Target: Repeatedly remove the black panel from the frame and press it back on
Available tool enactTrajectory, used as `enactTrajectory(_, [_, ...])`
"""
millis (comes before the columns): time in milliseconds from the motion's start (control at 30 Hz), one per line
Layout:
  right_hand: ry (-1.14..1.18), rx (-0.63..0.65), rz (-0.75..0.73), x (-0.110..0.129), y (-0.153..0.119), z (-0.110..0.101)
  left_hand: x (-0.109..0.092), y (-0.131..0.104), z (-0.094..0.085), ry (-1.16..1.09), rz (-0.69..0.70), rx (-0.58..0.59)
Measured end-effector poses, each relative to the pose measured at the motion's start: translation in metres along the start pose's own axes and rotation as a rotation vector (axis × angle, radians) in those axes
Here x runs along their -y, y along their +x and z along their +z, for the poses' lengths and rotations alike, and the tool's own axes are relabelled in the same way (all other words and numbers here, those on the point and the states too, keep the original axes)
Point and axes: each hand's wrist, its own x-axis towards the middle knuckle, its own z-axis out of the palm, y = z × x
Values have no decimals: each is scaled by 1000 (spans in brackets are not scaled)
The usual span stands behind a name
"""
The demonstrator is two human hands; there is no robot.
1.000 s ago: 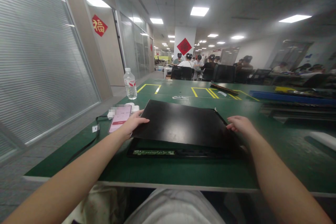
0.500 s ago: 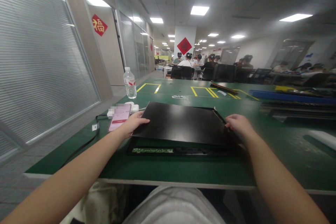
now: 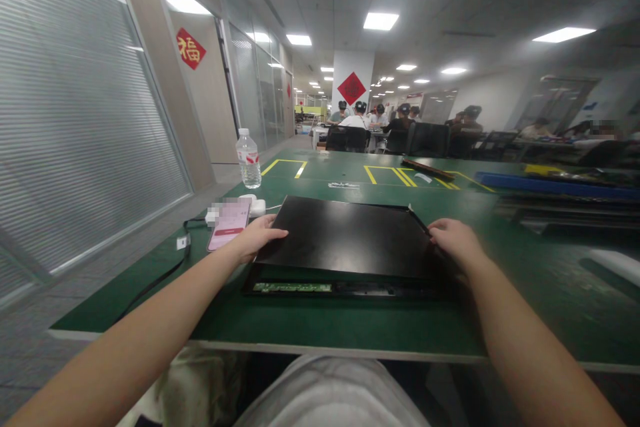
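A thin, glossy black flat panel (image 3: 345, 235) lies over a black frame (image 3: 385, 288) on the green table. Along the frame's near side a green circuit board strip (image 3: 293, 287) is exposed. The panel's near edge sits a little above that strip. My left hand (image 3: 256, 237) is closed on the panel's left edge, thumb on top and fingers underneath. At the right edge my right hand (image 3: 454, 237) pinches the panel's side; its fingertips are partly hidden, and I cannot tell whether they also touch the frame.
Left of the panel lie a phone (image 3: 231, 227), a white charger (image 3: 255, 205) and a black cable (image 3: 160, 278). A water bottle (image 3: 249, 160) stands behind them. A long dark strip (image 3: 427, 169) and a blue bar (image 3: 555, 184) lie farther back. Several people sit beyond the table.
The panel's left side has shifted very slightly to the right, with my left hand still on it. Both hands keep their hold; little else differs.
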Motion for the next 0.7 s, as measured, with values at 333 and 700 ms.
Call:
enactTrajectory(333, [44,15,-16,-3,1,1,-1,1,-4,-27,-54,40])
enactTrajectory(700, [104,11,7,-9,7,4,1,4,-5,0,-56,-60])
